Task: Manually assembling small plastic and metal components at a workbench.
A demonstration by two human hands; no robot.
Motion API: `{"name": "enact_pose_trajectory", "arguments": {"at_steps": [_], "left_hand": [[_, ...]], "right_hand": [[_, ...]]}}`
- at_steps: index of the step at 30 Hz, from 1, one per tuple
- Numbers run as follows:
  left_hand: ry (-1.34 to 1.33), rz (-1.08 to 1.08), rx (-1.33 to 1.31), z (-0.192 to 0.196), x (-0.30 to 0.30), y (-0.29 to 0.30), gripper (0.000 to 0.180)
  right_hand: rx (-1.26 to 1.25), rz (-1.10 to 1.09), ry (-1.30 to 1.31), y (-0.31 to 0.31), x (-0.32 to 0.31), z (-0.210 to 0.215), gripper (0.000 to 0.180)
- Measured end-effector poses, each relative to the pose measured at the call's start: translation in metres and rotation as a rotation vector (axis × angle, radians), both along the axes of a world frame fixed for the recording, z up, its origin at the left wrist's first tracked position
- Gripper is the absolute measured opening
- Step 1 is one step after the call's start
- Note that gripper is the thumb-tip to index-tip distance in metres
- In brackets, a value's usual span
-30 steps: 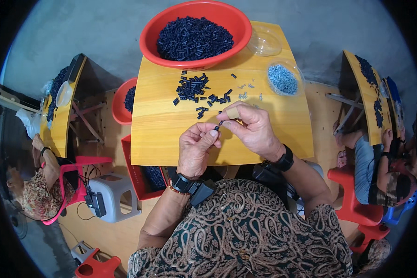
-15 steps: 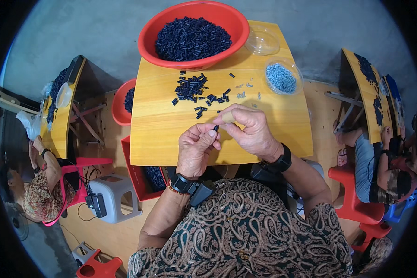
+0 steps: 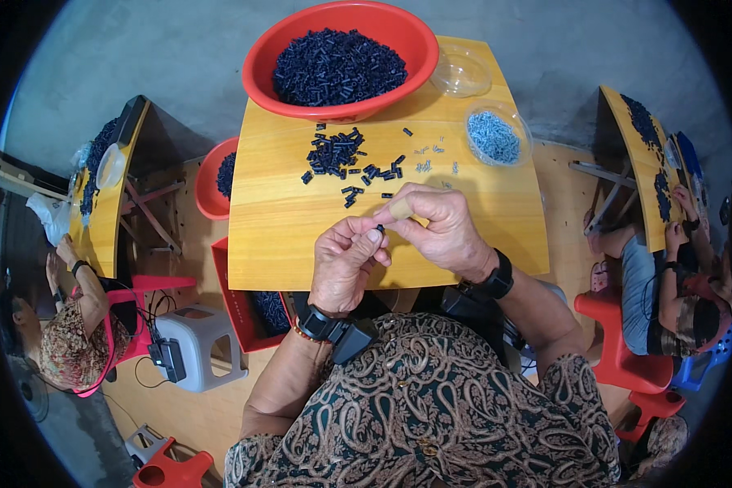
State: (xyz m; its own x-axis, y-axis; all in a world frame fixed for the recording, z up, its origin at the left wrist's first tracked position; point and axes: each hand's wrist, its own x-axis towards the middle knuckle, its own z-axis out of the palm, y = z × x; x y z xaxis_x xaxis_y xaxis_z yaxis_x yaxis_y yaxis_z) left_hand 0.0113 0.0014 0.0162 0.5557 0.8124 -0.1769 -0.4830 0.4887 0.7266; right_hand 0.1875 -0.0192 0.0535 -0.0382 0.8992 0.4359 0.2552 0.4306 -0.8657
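Over the near edge of the yellow table (image 3: 496, 236), my left hand (image 3: 346, 264) pinches a small black plastic piece (image 3: 380, 228) between thumb and fingers. My right hand (image 3: 443, 232) meets it from the other side, its thumb and forefinger closed together at the top of the piece; whatever they hold is hidden. A tan band (image 3: 401, 209) wraps a finger of that hand. Beyond both hands lies a loose pile of black plastic pieces (image 3: 333, 153). A few small silvery screw-like parts (image 3: 424, 167) are scattered to its right.
A red basin (image 3: 256, 77) heaped with black pieces stands at the back. A clear tub of silvery parts (image 3: 494, 137) sits at right, near a clear lid (image 3: 461, 71). Red containers (image 3: 211, 191) stand low at left. People work at tables on both sides.
My right fingertips have dipped slightly against the black piece; my left hand has stayed almost still. The person at the right has a hand raised further over their table.
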Motion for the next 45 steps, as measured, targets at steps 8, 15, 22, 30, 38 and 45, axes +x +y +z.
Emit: {"name": "enact_pose_trajectory", "arguments": {"at_steps": [8, 15, 22, 30, 38, 45], "left_hand": [[-0.004, -0.012, -0.017, 0.0, 0.0, -0.003, 0.015], [-0.097, -0.005, -0.108, 0.0, 0.005, -0.004, 0.008], [-0.053, 0.032, -0.124, -0.001, 0.003, -0.001, 0.01], [-0.021, -0.007, -0.206, 0.001, 0.005, 0.002, 0.016], [-0.02, -0.005, -0.165, -0.009, -0.002, -0.002, 0.007], [0.047, 0.048, -0.045, -0.017, -0.002, -0.001, 0.009]], "right_hand": [[-0.024, 0.066, -0.036, -0.004, 0.003, -0.003, 0.018], [0.055, 0.062, -0.007, -0.004, 0.006, -0.007, 0.024], [-0.21, 0.086, 0.003, -0.008, 0.003, 0.007, 0.035], [-0.03, 0.019, -0.351, -0.002, -0.002, -0.005, 0.027], [-0.045, 0.093, -0.324, -0.003, -0.003, -0.011, 0.028], [-0.099, 0.116, -0.53, -0.005, -0.004, -0.01, 0.023]]}}
